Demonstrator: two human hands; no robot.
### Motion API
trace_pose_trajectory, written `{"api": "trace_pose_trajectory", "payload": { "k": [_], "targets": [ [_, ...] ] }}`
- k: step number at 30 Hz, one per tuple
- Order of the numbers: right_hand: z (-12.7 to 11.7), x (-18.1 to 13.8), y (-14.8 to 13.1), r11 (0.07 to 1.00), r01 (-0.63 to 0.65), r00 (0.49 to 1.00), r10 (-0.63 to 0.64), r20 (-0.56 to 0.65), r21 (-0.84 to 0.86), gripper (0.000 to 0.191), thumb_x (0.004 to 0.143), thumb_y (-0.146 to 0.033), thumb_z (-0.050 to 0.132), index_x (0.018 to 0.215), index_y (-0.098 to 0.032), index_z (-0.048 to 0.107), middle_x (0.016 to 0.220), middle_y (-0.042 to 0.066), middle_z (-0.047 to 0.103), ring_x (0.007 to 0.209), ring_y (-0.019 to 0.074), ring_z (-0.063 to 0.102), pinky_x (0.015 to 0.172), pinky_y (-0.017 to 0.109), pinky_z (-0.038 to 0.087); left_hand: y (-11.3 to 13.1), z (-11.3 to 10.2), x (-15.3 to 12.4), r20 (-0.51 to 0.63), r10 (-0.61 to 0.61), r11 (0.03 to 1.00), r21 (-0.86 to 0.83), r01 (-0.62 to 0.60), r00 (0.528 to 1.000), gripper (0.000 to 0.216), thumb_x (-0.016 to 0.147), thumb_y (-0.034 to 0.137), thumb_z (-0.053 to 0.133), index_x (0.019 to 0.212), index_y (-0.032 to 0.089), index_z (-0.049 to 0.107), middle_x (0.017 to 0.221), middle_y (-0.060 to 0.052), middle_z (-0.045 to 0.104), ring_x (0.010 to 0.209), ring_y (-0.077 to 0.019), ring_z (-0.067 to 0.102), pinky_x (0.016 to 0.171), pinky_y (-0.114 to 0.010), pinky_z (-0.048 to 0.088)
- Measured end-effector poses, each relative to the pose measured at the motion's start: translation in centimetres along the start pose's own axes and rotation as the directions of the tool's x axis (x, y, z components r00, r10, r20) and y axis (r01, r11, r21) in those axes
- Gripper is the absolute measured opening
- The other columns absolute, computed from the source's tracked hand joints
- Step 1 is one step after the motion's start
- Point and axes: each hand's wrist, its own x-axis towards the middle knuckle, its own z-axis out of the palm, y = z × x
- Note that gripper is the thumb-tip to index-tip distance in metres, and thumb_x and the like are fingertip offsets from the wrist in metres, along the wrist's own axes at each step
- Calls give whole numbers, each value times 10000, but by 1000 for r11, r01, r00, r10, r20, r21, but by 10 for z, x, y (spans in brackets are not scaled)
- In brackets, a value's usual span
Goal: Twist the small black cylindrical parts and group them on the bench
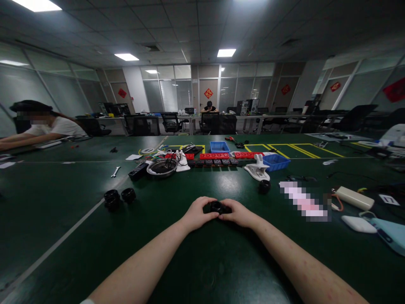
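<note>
Both my hands meet over the green tabletop, in the middle of the view. My left hand [203, 211] curls around the left side of a small black round part [216, 206] with a ring-like top. From the other side my right hand [236, 212] closes on the same part, thumb and fingers against it. Its lower portion is hidden by my fingers. Several similar black cylindrical parts [112, 199] stand in a cluster to the left. Another black round piece [264, 186] sits to the right, by a white clamp-like stand [257, 169].
Beyond my hands lie red socket strips [214, 156], a round metal dish [162, 168], blue bins [276, 161] and a wrench [115, 172]. A cream-coloured block [354, 198] and a light-blue item [390, 232] lie right. One person [53, 122] sits at left, another at the back.
</note>
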Motion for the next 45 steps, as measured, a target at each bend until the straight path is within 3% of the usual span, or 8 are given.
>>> {"api": "trace_pose_trajectory", "payload": {
  "k": [6, 11, 17, 22, 28, 34, 39, 45],
  "targets": [
    [5, 1, -1, 994, -102, 994, 101, -52, -32, 295, 608, -315, 673, 838, -164, 567, 759, 0, 576, 690, 148, 510, 581, 233, 356, 2, 5, 0, -32, -41, 998, 44, 42, 999, 376, 629, 302, 689, 974, 187, 595, 895, -48, 595, 858, -208, 539, 749, -310, 432],
    [13, 2, -8, 954, -200, 972, 164, -169, -224, 355, 573, -437, 682, 739, -171, 516, 708, 3, 559, 629, 140, 490, 517, 222, 302, 4, 9, 0, -100, -87, 995, 40, 91, 991, 333, 607, 240, 695, 917, 169, 597, 870, -41, 582, 811, -189, 540, 697, -281, 440],
    [24, 3, -19, 866, -275, 943, 159, -293, -418, 362, 644, -506, 597, 741, -164, 531, 706, 46, 563, 658, 182, 513, 551, 262, 320, -2, 15, 1, -152, -103, 992, 55, 112, 983, 323, 651, 258, 657, 949, 167, 575, 889, -53, 570, 831, -201, 534, 730, -310, 433],
    [15, 1, -17, 959, -68, 984, 19, -175, -276, 467, 595, -447, 667, 960, -178, 558, 881, 53, 573, 820, 210, 514, 696, 299, 367, 1, 5, 1, -66, -58, 998, 25, 60, 996, 314, 662, 241, 650, 963, 184, 582, 903, -50, 578, 858, -201, 536, 739, -300, 436],
    [-3, -3, -10, 1000, 3, 999, -3, 53, 15, 302, 599, -183, 667, 891, -157, 595, 816, 10, 566, 748, 163, 526, 658, 257, 401, 2, -6, 0, 123, -18, 997, -66, 27, 992, 356, 675, 255, 653, 1017, 196, 575, 979, -55, 585, 930, -202, 525, 824, -326, 411],
    [-4, -4, -8, 998, 64, 996, -63, 62, -13, 279, 587, -202, 686, 853, -158, 613, 821, 13, 559, 767, 174, 523, 688, 270, 404, 4, -7, 0, 120, 48, 998, -56, -42, 992, 350, 672, 260, 664, 1009, 205, 588, 998, -52, 566, 968, -208, 503, 861, -333, 387],
    [-4, -3, -7, 997, 79, 994, -78, 78, -18, 281, 605, -226, 679, 872, -164, 615, 864, 22, 567, 804, 184, 526, 720, 285, 407, 3, -5, -1, 120, 7, 999, -52, -1, 993, 449, 672, 265, 659, 1102, 225, 535, 980, -43, 566, 905, -191, 529, 806, -313, 419],
    [-6, -4, -7, 996, 85, 992, -84, 96, -9, 275, 612, -230, 674, 870, -157, 611, 866, 25, 560, 817, 185, 517, 726, 285, 402, 6, -6, -2, 120, 40, 997, 60, -48, 992, 396, 680, 325, 645, 1056, 228, 564, 916, -34, 566, 870, -197, 519, 757, -300, 423]
  ]
}}
